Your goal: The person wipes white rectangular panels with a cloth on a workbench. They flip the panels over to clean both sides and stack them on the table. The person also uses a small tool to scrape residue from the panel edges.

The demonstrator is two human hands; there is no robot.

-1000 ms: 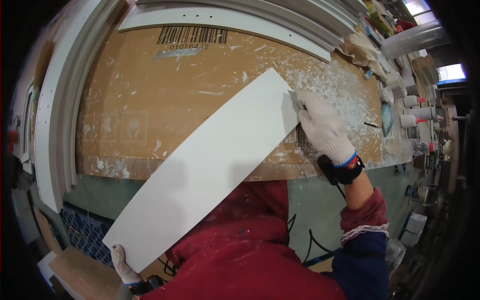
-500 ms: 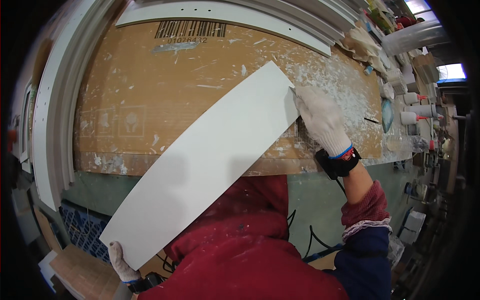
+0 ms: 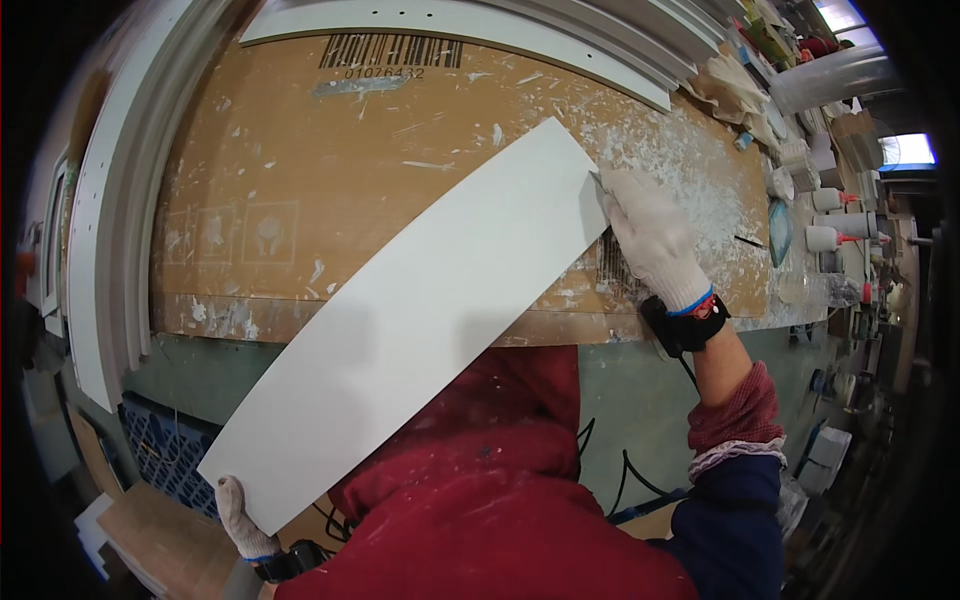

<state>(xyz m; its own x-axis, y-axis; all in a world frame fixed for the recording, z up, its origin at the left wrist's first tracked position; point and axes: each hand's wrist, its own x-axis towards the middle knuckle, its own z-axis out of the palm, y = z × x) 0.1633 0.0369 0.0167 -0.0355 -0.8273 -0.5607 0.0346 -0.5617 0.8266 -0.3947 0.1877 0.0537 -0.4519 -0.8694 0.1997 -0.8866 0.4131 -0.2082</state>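
Observation:
A long white board (image 3: 400,330) with gently curved long edges lies slantwise in front of me. Its far end is over the cardboard-covered table (image 3: 240,190), and its near end reaches past the table's front edge toward my left. My gloved left hand (image 3: 238,518) grips the near lower corner, thumb on the upper face, fingers hidden beneath. At the far right end, my gloved right hand (image 3: 652,238) is closed against the board's edge, its fingertips partly hidden. A thin dark sliver shows by those fingers; I cannot tell whether it is a shadow or a small object.
White strips with holes (image 3: 460,22) lie along the table's back, and long white profiles (image 3: 105,220) stand at the left. White bottles with red tips (image 3: 826,238), a cloth (image 3: 735,95) and other clutter crowd the right. A blue crate (image 3: 170,450) is at lower left.
Both hands keep their places on the board. The board's far end and my right hand appear slightly farther right, along with a small shift of the whole view.

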